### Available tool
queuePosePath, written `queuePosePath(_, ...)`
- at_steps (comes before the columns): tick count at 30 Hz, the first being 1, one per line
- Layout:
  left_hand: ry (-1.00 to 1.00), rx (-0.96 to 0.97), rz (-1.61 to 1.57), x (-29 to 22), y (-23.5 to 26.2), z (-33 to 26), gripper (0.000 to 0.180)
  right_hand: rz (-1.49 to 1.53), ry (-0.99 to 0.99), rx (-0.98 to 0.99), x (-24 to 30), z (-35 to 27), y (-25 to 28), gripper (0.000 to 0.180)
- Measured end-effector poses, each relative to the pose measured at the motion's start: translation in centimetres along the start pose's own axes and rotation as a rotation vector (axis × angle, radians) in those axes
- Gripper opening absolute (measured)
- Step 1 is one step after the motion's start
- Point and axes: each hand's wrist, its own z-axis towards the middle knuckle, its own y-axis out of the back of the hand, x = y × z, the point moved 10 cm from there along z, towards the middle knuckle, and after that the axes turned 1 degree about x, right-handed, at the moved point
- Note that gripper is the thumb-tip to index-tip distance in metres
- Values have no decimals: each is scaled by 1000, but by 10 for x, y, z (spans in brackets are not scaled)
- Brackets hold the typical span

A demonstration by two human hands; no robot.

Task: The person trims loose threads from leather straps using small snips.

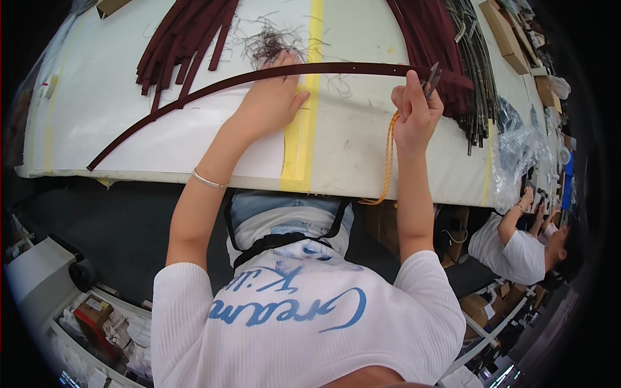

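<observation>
A long narrow dark-red fabric strip [223, 83] curves across the white table. My left hand [275, 97] lies with its fingers stretched out and the strip running across them. Its fingertips touch a loose heap of dark thread ends [272, 44]. My right hand [416, 113] is closed around thread snips [432, 80], whose blades point away from me beside the strip's right end. From that hand hangs a twisted orange-yellow cord [389, 152]. Whether the right fingers also pinch the strip, I cannot tell.
Bundles of dark-red strips lie at the far left [184, 42] and far right [430, 45], the latter beside black strips [475, 77]. Yellow tape [299, 142] crosses the table. Cardboard boxes [504, 35] and clear plastic [517, 145] lie rightward. Another person [517, 239] works at right.
</observation>
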Motion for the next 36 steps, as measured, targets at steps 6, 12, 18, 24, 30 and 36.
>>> queuePosePath(6,-19,330,-410,-44,29,-7,27,-2,-2,-16,-1,-2,9,45)
queuePosePath(12,475,225,-920,70,37,18,29,10,28,43,7,-3,-3,42)
queuePosePath(18,389,358,-715,94,-17,67,32,-68,8,35,1,0,-1,43)
queuePosePath(24,207,93,-468,54,17,87,29,-66,-7,26,0,-1,4,41)
queuePosePath(30,121,-79,-452,56,8,72,24,-47,-52,61,-5,-2,-11,38)
queuePosePath(36,-21,-168,-519,-51,53,53,25,-78,-72,-8,-6,-3,8,34)
